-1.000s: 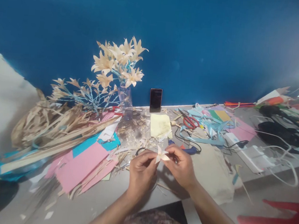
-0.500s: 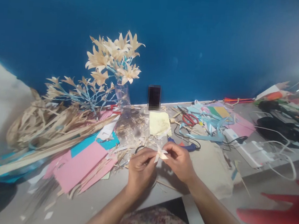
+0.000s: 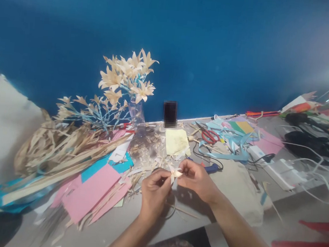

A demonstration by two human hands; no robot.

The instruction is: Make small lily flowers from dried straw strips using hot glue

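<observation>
My left hand (image 3: 155, 193) is closed, thumb and fingertips pinching a small cream-coloured artificial flower (image 3: 174, 173) by its base. On the flower's other side, my right hand (image 3: 196, 181) is closed too, with thumb and forefinger at the petal edge. The flower's pointed petals spread out between the two hands, a little above the table. Behind my right hand lies a blue-handled tool (image 3: 212, 168), partly hidden, with a dark cord. Under the hands, a thin curved strip and a thin stick (image 3: 187, 211) show on the tabletop.
Finished cream flowers (image 3: 128, 72) stand in a clear vase (image 3: 138, 115) at the blue wall. To the left lie dried husks (image 3: 61, 149) and pink paper (image 3: 92, 192). Yellow paper (image 3: 177, 142), red-handled scissors (image 3: 210, 136), blue ribbon (image 3: 225, 154) and a white power strip (image 3: 274, 167) lie beyond my hands.
The flower has turned between my fingers, its petals now at a different angle. Both hands stay close to the same place. The view has tilted up slightly, so the table things sit lower.
</observation>
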